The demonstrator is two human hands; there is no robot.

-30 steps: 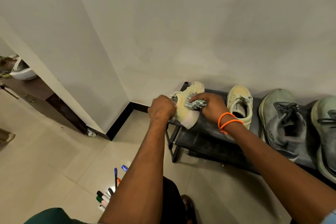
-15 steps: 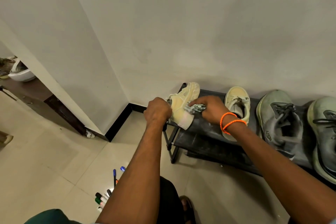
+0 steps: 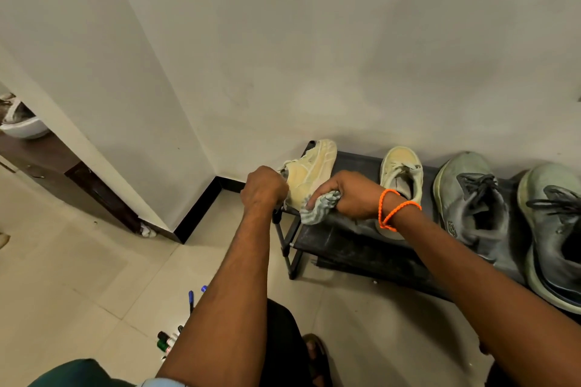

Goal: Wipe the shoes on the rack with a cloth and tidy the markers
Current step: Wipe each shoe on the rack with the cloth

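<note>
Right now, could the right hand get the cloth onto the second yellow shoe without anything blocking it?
Probably yes. The right hand, gripping the cloth, sits right beside the second yellow shoe, with only bare rack between them. The left hand is busy holding the first yellow shoe, off to the other side.

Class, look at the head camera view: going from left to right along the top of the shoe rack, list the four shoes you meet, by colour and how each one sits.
Tilted yellow shoe held in the left hand → upright yellow shoe → first grey shoe → second grey shoe at the frame edge.
</note>
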